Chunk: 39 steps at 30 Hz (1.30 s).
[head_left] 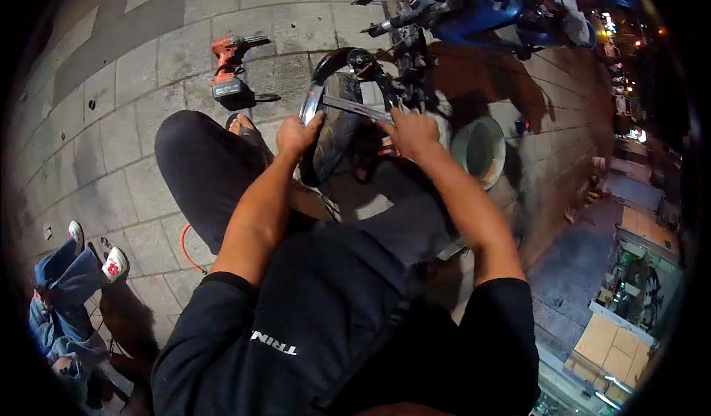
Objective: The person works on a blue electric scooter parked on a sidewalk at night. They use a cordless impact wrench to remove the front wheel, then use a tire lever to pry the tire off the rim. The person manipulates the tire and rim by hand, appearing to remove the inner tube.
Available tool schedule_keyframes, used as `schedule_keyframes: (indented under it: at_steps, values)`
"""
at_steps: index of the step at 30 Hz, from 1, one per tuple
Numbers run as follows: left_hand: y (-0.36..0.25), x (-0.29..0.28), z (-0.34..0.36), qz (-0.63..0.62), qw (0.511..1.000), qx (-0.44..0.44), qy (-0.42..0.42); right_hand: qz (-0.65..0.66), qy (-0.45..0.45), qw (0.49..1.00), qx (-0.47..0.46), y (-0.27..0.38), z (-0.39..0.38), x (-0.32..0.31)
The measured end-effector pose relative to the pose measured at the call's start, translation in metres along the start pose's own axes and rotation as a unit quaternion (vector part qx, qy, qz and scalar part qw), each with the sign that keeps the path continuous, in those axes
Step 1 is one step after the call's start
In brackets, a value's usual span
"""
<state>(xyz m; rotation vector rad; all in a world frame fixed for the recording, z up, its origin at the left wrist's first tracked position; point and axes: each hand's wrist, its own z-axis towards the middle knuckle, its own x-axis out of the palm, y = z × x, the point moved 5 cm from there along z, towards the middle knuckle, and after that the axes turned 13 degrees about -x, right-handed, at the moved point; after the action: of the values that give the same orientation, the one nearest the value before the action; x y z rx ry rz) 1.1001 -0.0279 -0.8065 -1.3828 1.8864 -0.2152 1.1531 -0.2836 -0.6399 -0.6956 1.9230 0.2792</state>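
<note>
Between my knees a wheel with a black tyre [337,138] stands under a dark, curved mudguard [312,104] with a shiny side. My left hand [299,135] is closed at the lower edge of that shiny side, thumb up against it. In my right hand [415,131] is the end of a long silver metal tool [357,108], which lies across the tyre toward the mudguard. Its exact kind is not clear. The fingers of my right hand are wrapped round it and partly hidden. Dark vehicle parts [407,53] rise just beyond the wheel.
An orange cordless power tool [228,68] lies on the paving ahead to the left. A bucket [478,152] stands right of my right forearm. A blue vehicle [481,20] is at the far right. A person in jeans [70,283] is at lower left; an open parts case [637,286] is at right.
</note>
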Motion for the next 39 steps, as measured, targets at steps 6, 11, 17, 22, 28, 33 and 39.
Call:
schedule_keyframes:
  at_steps: [6, 11, 17, 22, 28, 33, 39]
  values:
    - [-0.005, -0.013, 0.02, 0.02, 0.998, -0.023, -0.061, 0.106, -0.051, 0.992, 0.039, 0.005, 0.017, 0.1]
    - [0.003, -0.022, 0.035, 0.0, 0.999, -0.022, -0.04, 0.248, -0.013, 0.968, 0.038, 0.022, 0.041, 0.162]
    - [-0.002, -0.041, 0.051, 0.107, 0.991, -0.038, -0.074, 0.381, -0.019, 0.923, 0.06, 0.051, 0.07, 0.213]
    - [-0.01, -0.051, 0.038, 0.087, 0.993, -0.041, -0.065, 0.344, -0.043, 0.937, 0.047, 0.036, 0.066, 0.187]
    - [-0.024, -0.016, 0.024, -0.04, 0.999, 0.013, -0.003, 0.245, -0.069, 0.967, 0.032, -0.019, 0.026, 0.123]
    - [0.035, 0.001, 0.036, -0.211, 0.976, 0.03, 0.037, 0.181, -0.082, 0.98, 0.015, -0.024, 0.012, 0.056]
    - [0.037, 0.001, 0.0, -0.169, 0.985, 0.03, -0.031, 0.107, -0.048, 0.993, 0.012, -0.009, 0.006, 0.002]
